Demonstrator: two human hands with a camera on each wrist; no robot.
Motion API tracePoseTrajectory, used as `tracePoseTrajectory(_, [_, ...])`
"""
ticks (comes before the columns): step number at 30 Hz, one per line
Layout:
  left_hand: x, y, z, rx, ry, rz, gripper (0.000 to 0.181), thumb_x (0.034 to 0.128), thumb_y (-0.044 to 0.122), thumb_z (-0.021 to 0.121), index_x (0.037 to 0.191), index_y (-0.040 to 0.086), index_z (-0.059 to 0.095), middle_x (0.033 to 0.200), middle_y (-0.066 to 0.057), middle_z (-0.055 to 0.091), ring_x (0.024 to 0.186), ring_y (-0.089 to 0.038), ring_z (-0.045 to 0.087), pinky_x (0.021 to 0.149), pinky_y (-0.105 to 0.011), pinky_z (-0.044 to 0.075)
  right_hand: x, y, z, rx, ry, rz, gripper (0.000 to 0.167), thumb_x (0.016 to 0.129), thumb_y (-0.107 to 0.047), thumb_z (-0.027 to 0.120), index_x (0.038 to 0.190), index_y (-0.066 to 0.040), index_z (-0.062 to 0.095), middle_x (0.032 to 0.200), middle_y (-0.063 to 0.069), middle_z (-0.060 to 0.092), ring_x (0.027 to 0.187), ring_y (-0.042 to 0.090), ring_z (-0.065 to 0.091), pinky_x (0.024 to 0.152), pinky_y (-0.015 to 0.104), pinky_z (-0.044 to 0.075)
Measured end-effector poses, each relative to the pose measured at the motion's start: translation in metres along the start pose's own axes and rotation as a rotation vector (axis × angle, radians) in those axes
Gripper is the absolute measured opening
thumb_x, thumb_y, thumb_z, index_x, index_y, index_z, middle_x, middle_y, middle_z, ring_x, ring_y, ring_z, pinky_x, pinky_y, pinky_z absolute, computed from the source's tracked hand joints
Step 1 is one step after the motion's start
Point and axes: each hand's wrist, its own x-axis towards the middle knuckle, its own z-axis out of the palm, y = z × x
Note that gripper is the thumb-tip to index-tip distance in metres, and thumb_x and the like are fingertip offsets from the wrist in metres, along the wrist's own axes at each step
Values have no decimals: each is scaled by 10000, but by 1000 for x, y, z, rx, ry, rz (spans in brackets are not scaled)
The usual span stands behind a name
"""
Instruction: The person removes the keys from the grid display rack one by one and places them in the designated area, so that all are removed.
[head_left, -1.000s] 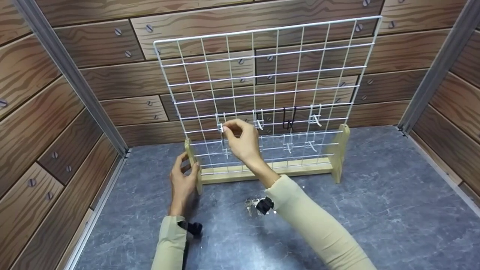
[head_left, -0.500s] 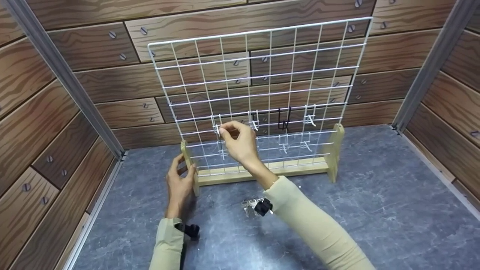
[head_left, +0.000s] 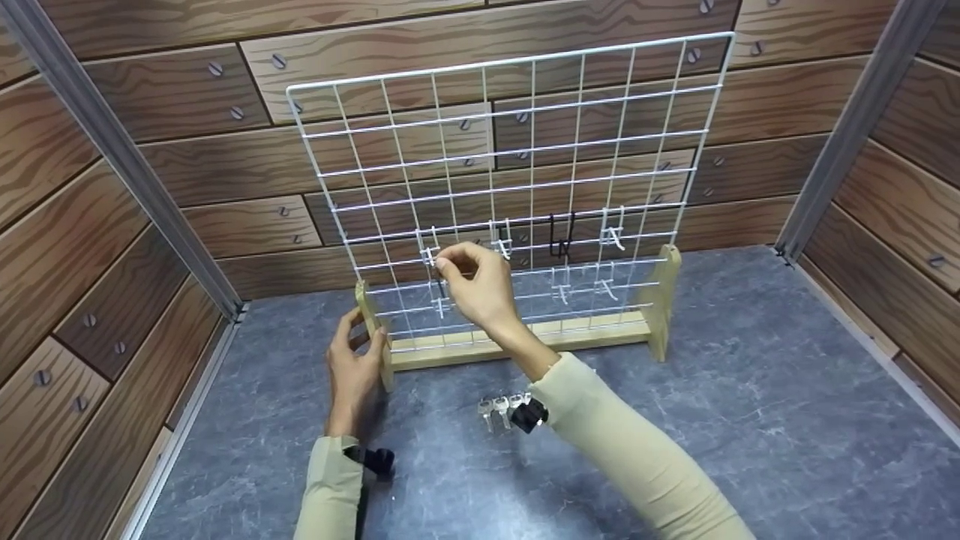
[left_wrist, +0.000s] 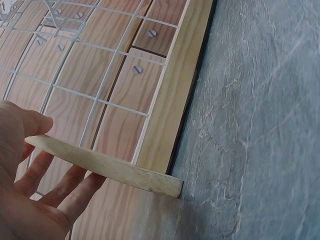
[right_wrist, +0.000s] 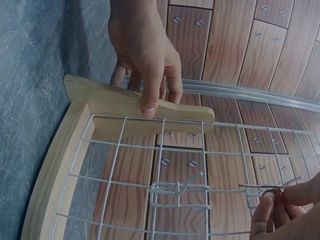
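A white wire grid rack stands upright in a wooden base. My left hand grips the base's left end piece, thumb on one side and fingers on the other. My right hand pinches a thin key, seen edge-on, at a white hook in the upper hook row. The fingers partly hide that hook and the key's head; whether the key hangs on it I cannot tell. Below is another white hook. Several keys lie on the table, partly behind the right wrist camera.
Further right on the grid hang a black hook and several white hooks, one of them a white hook at the upper right. Wood-patterned walls enclose the grey marbled table at the back and sides.
The whole scene has shifted slightly left in the head view. Both hands keep their places at the rack, and the right fingers stay at the same hook.
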Motion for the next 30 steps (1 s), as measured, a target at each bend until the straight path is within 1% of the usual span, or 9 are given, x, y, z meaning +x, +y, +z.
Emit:
tracePoseTrajectory(4, [0, 0, 2, 12, 13, -9, 450, 1000, 35, 722, 1436, 88, 628, 1459, -183, 634, 1204, -442, 703, 888, -560, 652, -1, -1, -2, -3, -5, 3, 76, 977, -45, 724, 995, -7, 787, 950, 126, 787, 827, 145, 692, 806, 262, 620])
tracePoseTrajectory(6, [1, 1, 3, 15, 22, -20, 451, 999, 11, 710, 1437, 61, 620, 1462, -205, 628, 1207, -460, 697, 893, -577, 648, -1, -2, -2, -1, -8, 4, 77, 978, -49, 725, 997, -6, 786, 953, 124, 786, 825, 141, 688, 803, 257, 614])
tracePoseTrajectory(10, [0, 2, 3, 6, 18, -12, 439, 992, 12, 717, 1420, 65, 633, 1436, -193, 650, 1181, -436, 713, 849, -428, 667, -2, -3, -4, 3, -9, 5, 75, 974, -51, 730, 990, -5, 786, 939, 124, 785, 803, 123, 675, 777, 234, 598])
tracePoseTrajectory(13, [-1, 1, 1, -9, 12, 1, 437, 987, 45, 740, 1411, 104, 651, 1419, -158, 665, 1166, -401, 725, 810, -336, 658, -2, -4, -5, 3, -13, 3, 74, 972, -49, 731, 988, 0, 784, 938, 129, 789, 788, 111, 668, 754, 217, 585])
tracePoseTrajectory(19, [-1, 1, 0, 1, 8, -1, 436, 987, 53, 741, 1410, 109, 653, 1429, -149, 662, 1162, -392, 731, 800, -337, 660, -4, -7, -8, 8, -23, 6, 78, 974, -46, 733, 991, 11, 784, 950, 140, 801, 783, 109, 682, 741, 202, 585])
tracePoseTrajectory(23, [-1, 2, 0, 31, 1, 3, 444, 992, 65, 741, 1423, 97, 640, 1437, -159, 659, 1175, -394, 731, 831, -426, 670, -6, -9, -9, 22, -30, 11, 70, 974, -42, 742, 990, 9, 787, 932, 137, 805, 754, 89, 675, 709, 184, 573])
tracePoseTrajectory(25, [-2, 2, 0, 45, -4, 1, 450, 995, 70, 738, 1431, 93, 631, 1442, -164, 655, 1187, -398, 727, 844, -473, 670, -7, -11, -10, 35, -36, 16, 71, 974, -43, 745, 992, 10, 788, 918, 135, 804, 743, 113, 682, 691, 178, 567])
tracePoseTrajectory(26, [-2, 2, 0, 50, -4, 1, 452, 998, 72, 736, 1436, 90, 626, 1444, -168, 653, 1192, -402, 725, 850, -489, 669, -7, -11, -11, 42, -39, 19, 70, 974, -43, 746, 993, 10, 788, 911, 133, 801, 738, 149, 691, 680, 179, 566])
tracePoseTrajectory(30, [-1, 2, 0, 48, -4, 2, 455, 994, 64, 732, 1435, 85, 623, 1449, -173, 647, 1194, -414, 724, 874, -512, 666, -9, -13, -13, 76, -48, 27, 73, 977, -36, 743, 997, 23, 780, 899, 140, 794, 767, 348, 723, 665, 211, 595])
